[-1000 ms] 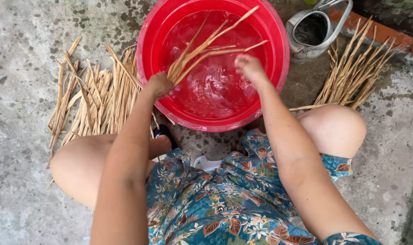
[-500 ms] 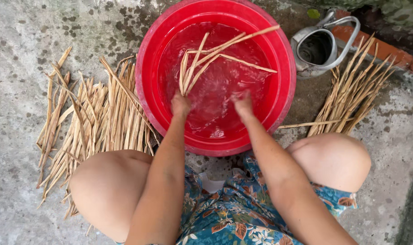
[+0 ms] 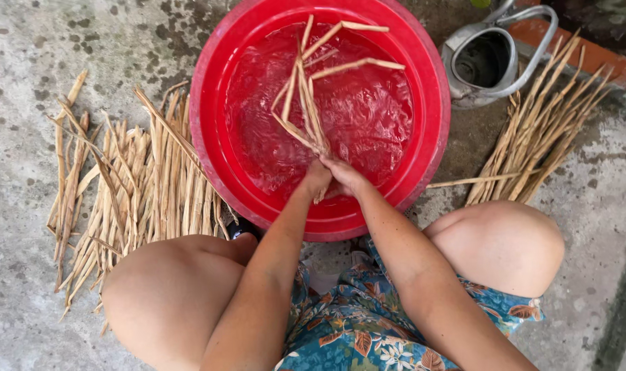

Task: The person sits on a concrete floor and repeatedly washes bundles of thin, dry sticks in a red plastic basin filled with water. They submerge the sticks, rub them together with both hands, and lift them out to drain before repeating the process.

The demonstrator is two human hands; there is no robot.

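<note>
Hands meet over the near side of the red basin point(image 3: 217, 158): left hand point(image 3: 317, 180) and right hand point(image 3: 346, 176), each grip clamped on the stalk bundle point(image 3: 305, 103), which fans away from them above the water. More stalks point(image 3: 131, 185) lie on the floor left, another pile point(image 3: 540, 137) right, beside a metal can point(image 3: 485, 62)

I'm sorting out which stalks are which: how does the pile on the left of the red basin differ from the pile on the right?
The left pile is broader and looser, with stalks splayed and some crossing; the right pile is narrower, its stalks lying more parallel. The left pile lies beside the person's knee; the right pile lies next to the metal watering can. Both are dry, tan stalks on the concrete floor, outside the red basin.
</note>
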